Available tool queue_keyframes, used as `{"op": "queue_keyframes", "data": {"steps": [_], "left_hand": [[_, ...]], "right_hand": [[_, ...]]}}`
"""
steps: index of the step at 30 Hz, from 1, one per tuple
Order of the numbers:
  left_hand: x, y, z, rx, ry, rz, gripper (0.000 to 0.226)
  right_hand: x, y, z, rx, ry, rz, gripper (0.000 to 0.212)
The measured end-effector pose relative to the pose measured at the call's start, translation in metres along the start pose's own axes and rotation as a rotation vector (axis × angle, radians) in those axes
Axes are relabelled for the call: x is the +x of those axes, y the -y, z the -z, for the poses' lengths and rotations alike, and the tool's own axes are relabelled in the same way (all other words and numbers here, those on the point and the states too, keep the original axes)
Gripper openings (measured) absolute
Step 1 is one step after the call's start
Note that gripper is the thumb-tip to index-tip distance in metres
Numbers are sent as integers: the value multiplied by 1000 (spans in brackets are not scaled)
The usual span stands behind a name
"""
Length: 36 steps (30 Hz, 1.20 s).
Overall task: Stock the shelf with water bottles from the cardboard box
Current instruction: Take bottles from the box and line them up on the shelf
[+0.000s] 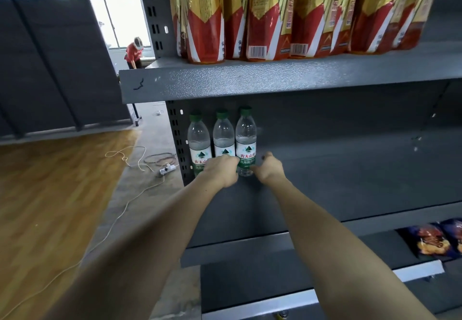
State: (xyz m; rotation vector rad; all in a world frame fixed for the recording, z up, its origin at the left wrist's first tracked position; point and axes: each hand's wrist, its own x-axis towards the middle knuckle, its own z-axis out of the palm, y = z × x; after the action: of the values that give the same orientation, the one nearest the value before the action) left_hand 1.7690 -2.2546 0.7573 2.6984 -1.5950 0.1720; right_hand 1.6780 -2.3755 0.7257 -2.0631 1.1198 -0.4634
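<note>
Now placing: three water bottles (222, 142) stand at 9 o'clock on the shelf (350, 169). Left hand (221, 171) clamped on middle bottle, right hand (268, 167) pinching right bottle. Next, likely release, fetch more; box out of view.

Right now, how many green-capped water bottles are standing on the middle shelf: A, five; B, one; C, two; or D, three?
D: three water bottles stand upright side by side at the far left of the middle shelf, with the left hand on the middle one and the right hand at the rightmost one's base.
</note>
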Motion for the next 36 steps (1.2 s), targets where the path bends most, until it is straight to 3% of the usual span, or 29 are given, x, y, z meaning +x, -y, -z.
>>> {"op": "queue_keyframes", "data": {"steps": [8, 14, 19, 23, 27, 31, 36], "left_hand": [[-24, -96, 5, -3, -17, -89, 33], [-47, -204, 17, -157, -16, -171, 32], [-83, -292, -16, -201, 91, -280, 34], [-123, -347, -77, -119, 264, -313, 39], [-174, -381, -160, -40, 469, -351, 39], [-233, -397, -251, -16, 672, -361, 45], [-292, -401, -362, 29, 923, -395, 56]], "right_hand": [[-44, -83, 81, -244, -16, 69, 38], [-86, -172, 167, -389, -29, -33, 17], [-141, -261, 196, -440, 72, -142, 45], [-209, -342, 181, -359, 161, -268, 42], [-276, -423, 137, -318, 302, -351, 54], [-341, -488, 85, -261, 417, -517, 48], [-399, -554, 5, -207, 522, -663, 65]]}}
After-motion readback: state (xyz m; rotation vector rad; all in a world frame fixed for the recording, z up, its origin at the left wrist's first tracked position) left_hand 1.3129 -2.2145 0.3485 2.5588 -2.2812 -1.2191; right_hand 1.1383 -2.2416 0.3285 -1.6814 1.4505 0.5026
